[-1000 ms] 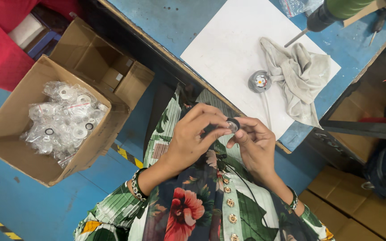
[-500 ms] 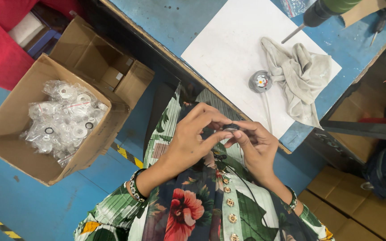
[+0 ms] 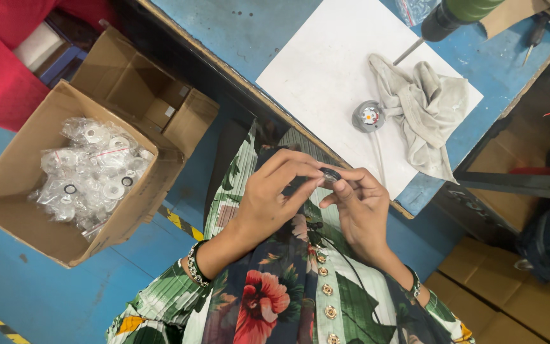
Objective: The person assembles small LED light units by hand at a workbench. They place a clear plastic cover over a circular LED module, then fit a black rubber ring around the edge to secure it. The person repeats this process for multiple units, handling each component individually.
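Over my lap, my left hand (image 3: 275,200) and my right hand (image 3: 361,210) meet fingertip to fingertip around a small round dark part (image 3: 330,174). Both hands pinch it, the left from the left side and the right from below. I wear a green floral garment with a beaded bracelet on the left wrist. On the white sheet (image 3: 326,76) of the blue table lies a small round metal part (image 3: 368,117) with a thin shaft, beside a crumpled grey rag (image 3: 424,108).
An open cardboard box (image 3: 14,172) holding clear bags of white round parts (image 3: 93,169) stands on the blue floor to my left, with another empty box (image 3: 135,89) behind it. A dark-tipped green tool (image 3: 456,14) and a screwdriver (image 3: 535,32) lie at the table's far side. More cartons (image 3: 517,299) sit lower right.
My hands have stayed together over my lap, with the fingers shifting slightly around the small dark part. Nothing else has moved.
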Tool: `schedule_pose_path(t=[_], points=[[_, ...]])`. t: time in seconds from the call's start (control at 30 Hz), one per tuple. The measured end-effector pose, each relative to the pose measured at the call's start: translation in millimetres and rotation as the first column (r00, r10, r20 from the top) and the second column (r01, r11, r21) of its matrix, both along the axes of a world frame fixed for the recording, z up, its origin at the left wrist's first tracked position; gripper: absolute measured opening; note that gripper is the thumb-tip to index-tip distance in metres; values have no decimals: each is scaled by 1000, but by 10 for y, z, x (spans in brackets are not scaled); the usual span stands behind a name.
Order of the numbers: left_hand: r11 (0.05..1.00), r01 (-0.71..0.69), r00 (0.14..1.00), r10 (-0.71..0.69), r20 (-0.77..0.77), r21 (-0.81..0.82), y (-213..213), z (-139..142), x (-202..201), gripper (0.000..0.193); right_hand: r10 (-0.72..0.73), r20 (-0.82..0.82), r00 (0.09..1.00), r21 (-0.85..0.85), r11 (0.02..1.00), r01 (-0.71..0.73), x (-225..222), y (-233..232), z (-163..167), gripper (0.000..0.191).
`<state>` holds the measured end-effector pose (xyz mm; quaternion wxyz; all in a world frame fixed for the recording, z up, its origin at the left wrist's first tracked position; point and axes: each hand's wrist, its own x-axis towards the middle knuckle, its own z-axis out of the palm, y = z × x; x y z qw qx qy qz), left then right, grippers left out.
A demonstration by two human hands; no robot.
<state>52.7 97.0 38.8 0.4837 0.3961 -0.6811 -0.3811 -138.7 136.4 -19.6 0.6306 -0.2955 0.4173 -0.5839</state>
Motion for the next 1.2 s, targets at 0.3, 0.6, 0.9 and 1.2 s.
schedule_pose_path(t=[0.3,0.6,0.9,1.2], points=[[1000,22,1000,-22,-3,1,43,-46,5,17,14,88,996,-21,1000,-12,10,-4,-19,11],[805,329,797,44,-602,494,18,-339,22,12,-44,-407,912,-243,968,-62,-50,25,181,11],[798,323,806,50,-590,509,12,-340,66,14,-401,-792,459,-562,773,-294,-35,-22,398,19],[735,354,850,4,-526,578,54,-256,93,20,-384,-827,410,-528,780,-336,-10,-33,387,22]])
